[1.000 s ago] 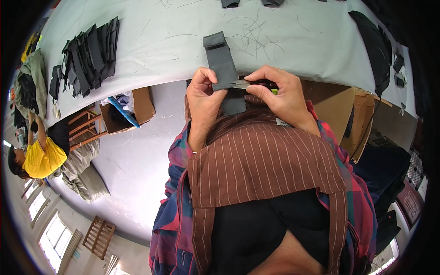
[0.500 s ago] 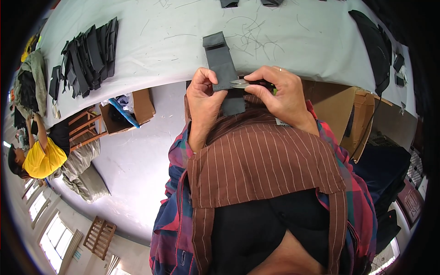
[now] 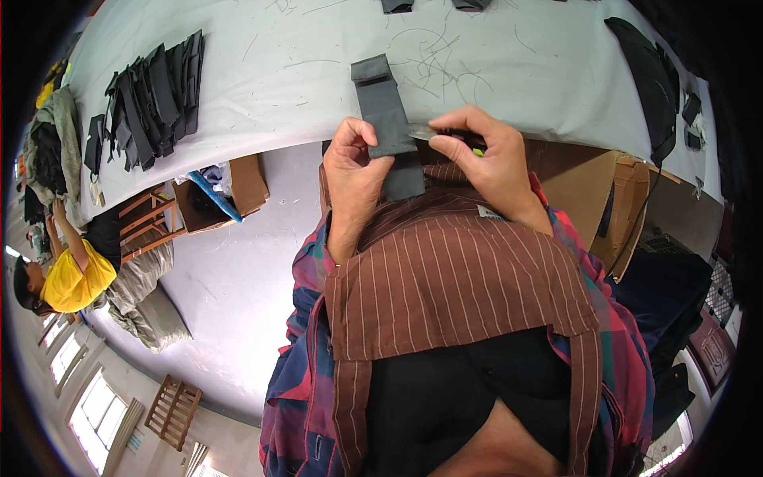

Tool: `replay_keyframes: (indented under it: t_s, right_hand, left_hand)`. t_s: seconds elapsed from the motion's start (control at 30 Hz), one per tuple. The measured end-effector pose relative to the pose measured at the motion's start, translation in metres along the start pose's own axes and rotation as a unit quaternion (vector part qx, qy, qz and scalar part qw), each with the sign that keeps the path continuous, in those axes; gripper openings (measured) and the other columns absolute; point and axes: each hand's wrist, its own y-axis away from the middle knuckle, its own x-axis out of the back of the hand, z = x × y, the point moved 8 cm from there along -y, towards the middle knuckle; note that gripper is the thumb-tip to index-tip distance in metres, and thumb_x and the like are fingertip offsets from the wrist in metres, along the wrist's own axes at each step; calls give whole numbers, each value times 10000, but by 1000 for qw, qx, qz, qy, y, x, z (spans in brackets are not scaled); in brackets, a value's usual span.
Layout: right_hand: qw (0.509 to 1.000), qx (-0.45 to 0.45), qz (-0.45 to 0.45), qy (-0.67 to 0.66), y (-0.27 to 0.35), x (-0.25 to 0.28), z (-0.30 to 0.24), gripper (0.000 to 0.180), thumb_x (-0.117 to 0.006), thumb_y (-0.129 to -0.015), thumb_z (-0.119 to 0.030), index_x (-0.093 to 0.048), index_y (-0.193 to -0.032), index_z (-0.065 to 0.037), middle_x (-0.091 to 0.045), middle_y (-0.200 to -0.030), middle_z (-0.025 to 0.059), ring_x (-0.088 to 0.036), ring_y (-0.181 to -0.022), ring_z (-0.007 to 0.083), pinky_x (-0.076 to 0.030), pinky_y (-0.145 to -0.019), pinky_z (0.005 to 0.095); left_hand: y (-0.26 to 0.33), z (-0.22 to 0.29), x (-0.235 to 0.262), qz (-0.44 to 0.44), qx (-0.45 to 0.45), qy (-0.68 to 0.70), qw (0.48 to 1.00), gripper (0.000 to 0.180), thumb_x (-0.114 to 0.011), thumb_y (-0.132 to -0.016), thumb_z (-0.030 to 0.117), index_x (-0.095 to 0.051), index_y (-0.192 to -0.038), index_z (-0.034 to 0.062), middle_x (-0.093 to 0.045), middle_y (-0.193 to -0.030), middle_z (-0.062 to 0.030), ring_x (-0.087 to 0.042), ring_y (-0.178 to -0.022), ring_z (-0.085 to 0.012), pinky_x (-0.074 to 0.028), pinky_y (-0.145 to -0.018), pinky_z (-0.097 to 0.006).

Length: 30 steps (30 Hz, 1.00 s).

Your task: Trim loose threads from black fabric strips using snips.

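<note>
A dark grey fabric strip point(image 3: 385, 107) with a folded far end lies over the table's near edge, its near end hanging toward my apron. My left hand point(image 3: 354, 165) is closed on the left side of this strip, thumb and forefinger pinching it. In my right hand point(image 3: 499, 167) is a pair of thread snips point(image 3: 421, 131), gripped between thumb and fingers. Their metal blades point left, by the strip's right edge, and look slightly blurred. Most of the snips' dark handle is hidden by my fingers.
Loose thread ends point(image 3: 441, 63) are scattered on the white-covered table point(image 3: 278, 87). A row of dark fabric strips point(image 3: 159, 99) lies at left, a black fabric piece point(image 3: 642, 79) at right. Cardboard boxes point(image 3: 628, 207) stand under the table. A person in yellow point(image 3: 79, 274) works at far left.
The snips and my right fingers have shifted slightly up and to the right, so the blades no longer lie over the strip's lower fold. My left hand has stayed in place.
</note>
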Motion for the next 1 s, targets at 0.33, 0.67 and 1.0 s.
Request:
replay_keyframes:
  t_s: [0.33,0.67,1.0]
  right_hand:
    - [975,-77,-129,-162,-20,-25,-10,65,-651,-805,-78,-635,-824,-18,-633,-723,26,-561,-701,59,-433,-656,214]
    - [992,37,-86,-81,-2,-37,-20,131,-720,-706,-33,-643,-810,-48,-636,-704,85,-604,-607,182,-448,-572,263]
    - [991,2,-92,-98,-2,-38,-10,134,-715,-733,-24,-634,-840,-18,-633,-701,76,-557,-601,126,-445,-582,245]
  left_hand:
    - [2,1,0,36,-77,-21,996,331,-663,-763,-59,-417,-956,52,-535,-939,-49,-530,-869,-89,-435,-752,-213]
    - [-3,-8,21,94,28,25,995,230,-586,-844,-23,-538,-1068,-5,-567,-1086,-74,-533,-944,-105,-439,-770,-214]
    - [10,2,-6,23,46,102,993,484,-363,-940,356,-486,-1232,-11,-572,-1168,-92,-507,-1111,-179,-380,-956,-310]
